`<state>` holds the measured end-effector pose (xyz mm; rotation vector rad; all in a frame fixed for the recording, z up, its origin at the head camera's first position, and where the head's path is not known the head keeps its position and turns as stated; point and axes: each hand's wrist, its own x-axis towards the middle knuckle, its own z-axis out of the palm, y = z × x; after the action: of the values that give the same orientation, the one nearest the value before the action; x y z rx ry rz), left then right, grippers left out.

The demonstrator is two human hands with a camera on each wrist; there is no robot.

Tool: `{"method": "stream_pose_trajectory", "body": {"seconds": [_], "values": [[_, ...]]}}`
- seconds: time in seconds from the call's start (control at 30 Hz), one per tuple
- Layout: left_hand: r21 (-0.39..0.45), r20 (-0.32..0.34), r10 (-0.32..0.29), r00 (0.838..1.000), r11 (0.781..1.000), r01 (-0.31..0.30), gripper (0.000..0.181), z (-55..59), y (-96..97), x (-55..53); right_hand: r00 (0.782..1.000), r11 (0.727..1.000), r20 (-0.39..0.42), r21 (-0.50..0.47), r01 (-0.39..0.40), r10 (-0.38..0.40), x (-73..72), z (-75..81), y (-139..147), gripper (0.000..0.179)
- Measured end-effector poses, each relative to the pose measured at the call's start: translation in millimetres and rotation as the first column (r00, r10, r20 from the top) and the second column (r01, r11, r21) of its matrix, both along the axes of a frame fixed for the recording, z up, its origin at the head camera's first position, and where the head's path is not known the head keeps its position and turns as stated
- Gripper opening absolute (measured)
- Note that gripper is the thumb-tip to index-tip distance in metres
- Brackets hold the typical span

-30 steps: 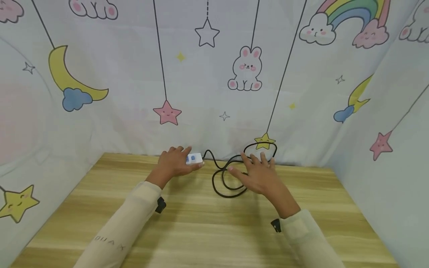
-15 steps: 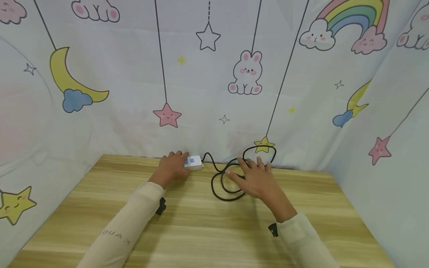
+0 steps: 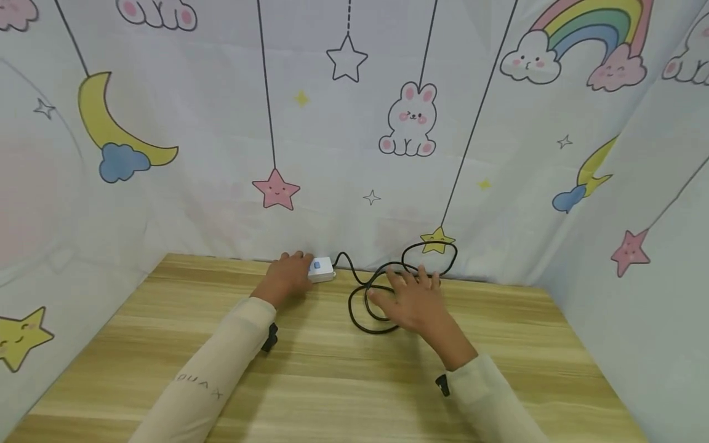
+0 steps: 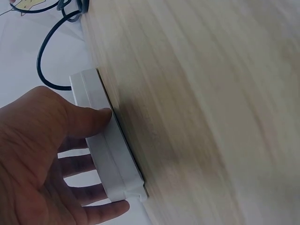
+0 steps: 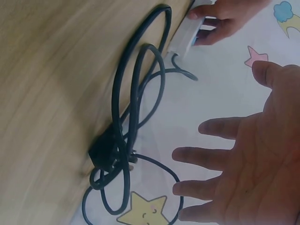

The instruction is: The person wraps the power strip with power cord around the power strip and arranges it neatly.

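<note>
Gripping boxy white plastic power strip [image 4: 112,150] in left hand [image 3: 288,277], lengthwise along back edge of wood-grain table [image 3: 332,381], cable end right. Got right hand [image 3: 415,301] splayed by looped black cable [image 5: 116,93].

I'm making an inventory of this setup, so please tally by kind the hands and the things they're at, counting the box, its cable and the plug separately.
Hands: 2 (left hand, right hand)
White box: 1
Black cable: 1
Black plug: 1
Total: 5
</note>
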<state>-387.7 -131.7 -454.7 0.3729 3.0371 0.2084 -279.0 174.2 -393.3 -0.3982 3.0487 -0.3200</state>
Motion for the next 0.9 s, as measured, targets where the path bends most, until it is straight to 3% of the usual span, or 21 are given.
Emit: {"method": "stream_pose_trajectory", "body": {"seconds": [0.1, 0.17, 0.27, 0.37, 0.47, 0.63, 0.9], "values": [[0.003, -0.028, -0.006, 1.000, 1.000, 0.006, 0.070, -12.2, -0.8, -17.3, 1.000, 1.000, 0.002, 0.008, -0.006, 0.006, -2.7, -2.0, -2, 0.087], [0.015, 0.003, -0.004, 1.000, 1.000, 0.004, 0.070, -11.9, 0.6, -22.0, 1.000, 1.000, 0.007, 0.009, -0.009, 0.009, -5.2, -2.7, -4, 0.085], [0.040, -0.011, -0.008, 1.000, 0.999, 0.009, 0.070, -27.5, -2.7, -40.2, 1.000, 1.000, 0.023, 0.014, -0.013, 0.013, -9.6, -4.1, -7, 0.083], [0.055, -0.001, -0.021, 1.000, 0.998, 0.021, 0.070, -35.7, -5.6, -52.0, 0.999, 0.999, 0.025, 0.039, -0.030, 0.029, -15.1, -5.8, -11, 0.081], [0.077, 0.004, -0.025, 1.000, 0.997, 0.025, 0.070, -35.4, -7.0, -55.6, 0.998, 0.995, 0.036, 0.081, -0.050, 0.047, -20.8, -6.3, -16, 0.078], [0.072, 0.021, -0.041, 0.999, 0.997, 0.039, 0.067, -26.2, -8.8, -52.8, 0.995, 0.987, 0.086, 0.144, -0.069, 0.057, -29.4, -6.7, -26, 0.074], [0.057, -0.003, -0.072, 0.997, 0.996, 0.072, 0.069, -43.3, -22.8, -63.0, 0.992, 0.964, 0.067, 0.237, -0.123, 0.110, -36.9, -11.2, -38, 0.067]]}}
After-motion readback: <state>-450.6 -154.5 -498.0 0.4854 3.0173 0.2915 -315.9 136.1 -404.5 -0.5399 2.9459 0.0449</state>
